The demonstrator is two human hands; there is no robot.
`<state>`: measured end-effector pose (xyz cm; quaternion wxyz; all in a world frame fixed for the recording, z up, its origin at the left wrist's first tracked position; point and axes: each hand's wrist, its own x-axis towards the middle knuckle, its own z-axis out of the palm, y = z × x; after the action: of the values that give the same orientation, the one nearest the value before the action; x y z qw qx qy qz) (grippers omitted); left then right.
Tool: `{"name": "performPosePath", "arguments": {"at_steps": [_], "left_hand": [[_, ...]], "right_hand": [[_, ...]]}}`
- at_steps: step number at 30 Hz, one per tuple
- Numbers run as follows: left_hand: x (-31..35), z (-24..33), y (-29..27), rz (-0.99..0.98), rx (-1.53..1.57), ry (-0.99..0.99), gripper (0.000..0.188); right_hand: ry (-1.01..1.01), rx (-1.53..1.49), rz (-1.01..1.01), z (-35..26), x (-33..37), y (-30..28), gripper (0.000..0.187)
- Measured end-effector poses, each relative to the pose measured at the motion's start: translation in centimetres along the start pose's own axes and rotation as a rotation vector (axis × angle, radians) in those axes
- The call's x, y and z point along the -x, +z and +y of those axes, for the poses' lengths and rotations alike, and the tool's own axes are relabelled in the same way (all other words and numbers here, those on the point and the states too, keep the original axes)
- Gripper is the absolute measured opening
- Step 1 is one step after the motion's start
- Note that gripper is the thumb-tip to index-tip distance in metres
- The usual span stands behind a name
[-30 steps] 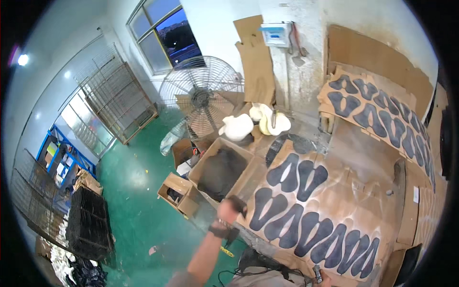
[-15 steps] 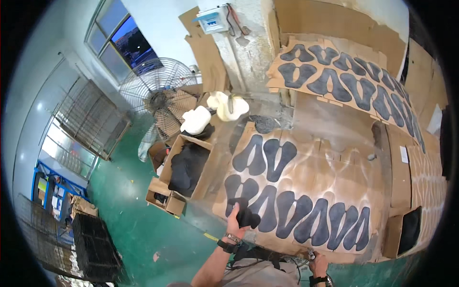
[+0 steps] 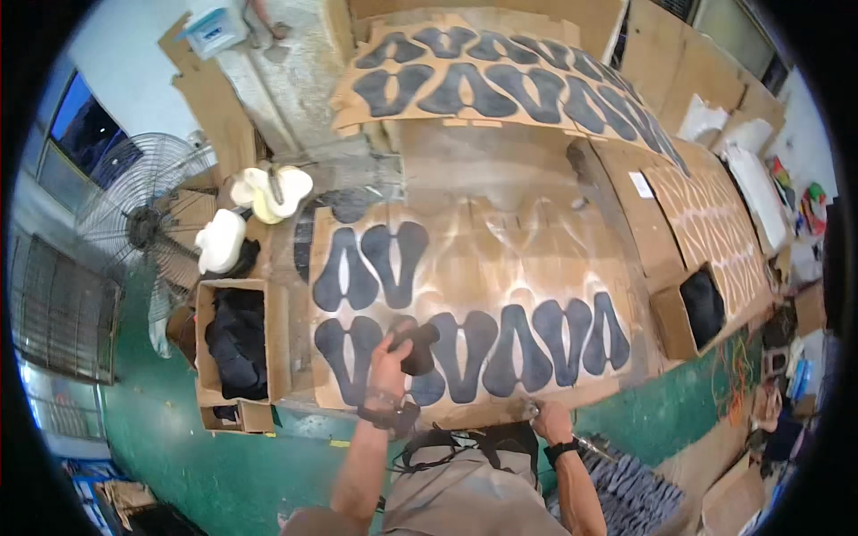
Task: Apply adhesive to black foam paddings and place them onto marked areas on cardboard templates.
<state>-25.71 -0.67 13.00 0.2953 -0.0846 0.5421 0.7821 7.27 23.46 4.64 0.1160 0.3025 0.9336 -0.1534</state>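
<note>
My left hand (image 3: 386, 368) is closed around some soft black pieces (image 3: 418, 350), held above the near row on a large cardboard sheet (image 3: 500, 268). Dark grey hourglass-shaped pads lie flat on that sheet, in a near row and a shorter far row. The hand and its load partly cover one near-row pad (image 3: 427, 388); a pad (image 3: 347, 357) lies left of it. At the sheet's near edge, my right hand (image 3: 551, 422) is closed on a small metal tool (image 3: 533, 409), mostly hidden by the fingers.
A raised cardboard sheet (image 3: 456, 114) at the back carries more dark pads. Left stands a cardboard box (image 3: 279, 344) with black material; behind it are white moulded shapes (image 3: 221, 241) and a large fan (image 3: 143, 223). A small box (image 3: 672, 323) stands right; grey strips (image 3: 630, 491) are piled below.
The view has turned to the right, so the scene has shifted left, and the grey pile at lower right has come into sight. Both hands keep their hold.
</note>
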Motion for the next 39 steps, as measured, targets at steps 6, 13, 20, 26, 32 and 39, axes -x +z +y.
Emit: {"name": "performPosePath", "arguments": {"at_steps": [6, 13, 20, 26, 32, 39], "left_hand": [[-3.3, 2.3, 3.4, -0.126, -0.002, -0.029, 0.012], [-9.7, 3.6, 7.2, -0.285, -0.408, 0.044, 0.022], [-16.0, 9.1, 14.8, -0.614, -1.033, 0.132, 0.023], [-21.4, 10.4, 18.5, -0.559, -1.062, 0.206, 0.027], [-25.7, 9.3, 19.0, -0.316, -0.192, 0.047, 0.02], [-26.9, -1.1, 14.4, 0.129, 0.129, 0.108, 0.025]], "right_hand": [[0.074, -0.029, -0.034, -1.7, 0.1, -1.9, 0.021], [0.052, -0.071, -0.081, -0.9, 0.4, -1.4, 0.025], [0.118, -0.114, -0.153, -1.2, 0.4, -3.5, 0.03], [0.2, -0.141, -0.226, -1.3, -0.3, -3.4, 0.034], [0.166, -0.165, -0.232, -2.0, -0.9, -4.5, 0.035], [0.2, -0.2, -0.202, -1.8, -1.7, -4.1, 0.039]]}}
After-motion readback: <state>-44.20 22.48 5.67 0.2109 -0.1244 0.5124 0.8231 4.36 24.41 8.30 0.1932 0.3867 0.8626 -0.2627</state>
